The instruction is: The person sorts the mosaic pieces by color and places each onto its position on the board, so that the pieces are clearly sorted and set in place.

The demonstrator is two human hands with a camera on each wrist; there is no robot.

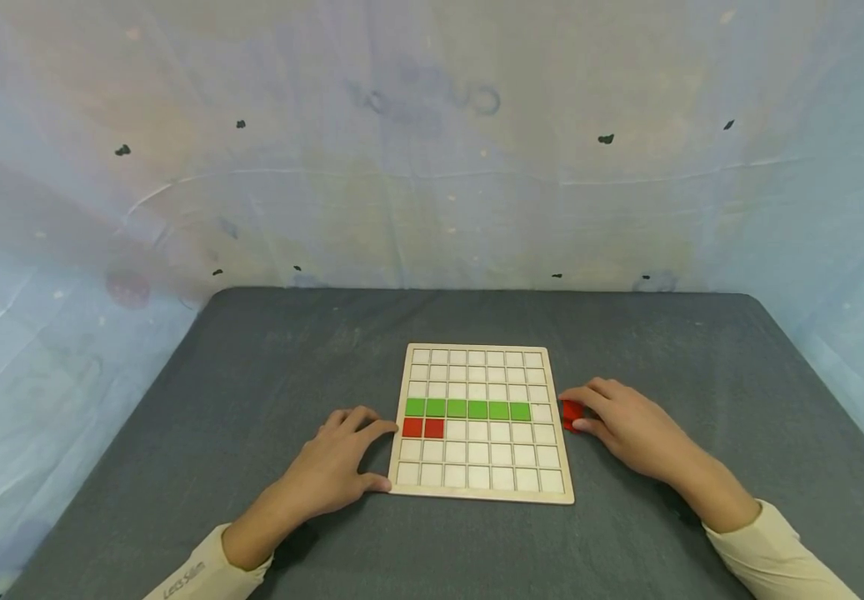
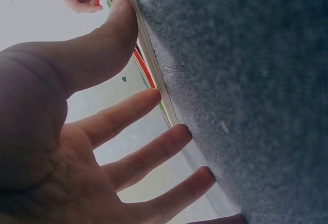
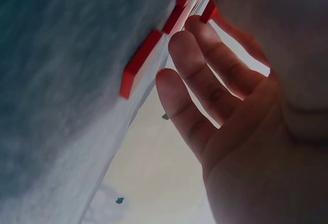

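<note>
A pale wooden grid board point(image 1: 469, 499) lies flat on the dark cloth, its square cells framed by thin ridges. Several green square tiles point(image 1: 456, 409) run along its middle row, and two red tiles point(image 1: 434, 428) fill the left end of the row below. My left hand point(image 1: 332, 462) rests at the board's left edge, thumb and index fingertip against the rim, fingers spread. Just off the right edge, my right hand point(image 1: 630, 425) pinches a red tile point(image 3: 207, 11) between thumb and index finger. Beneath it, loose red tiles point(image 3: 141, 62) lie on the cloth, partly hidden by the hand in the head view.
Dark grey cloth point(image 1: 289, 358) covers the table around the board. A pale patterned sheet point(image 1: 432, 225) hangs behind the table's far edge and along both sides.
</note>
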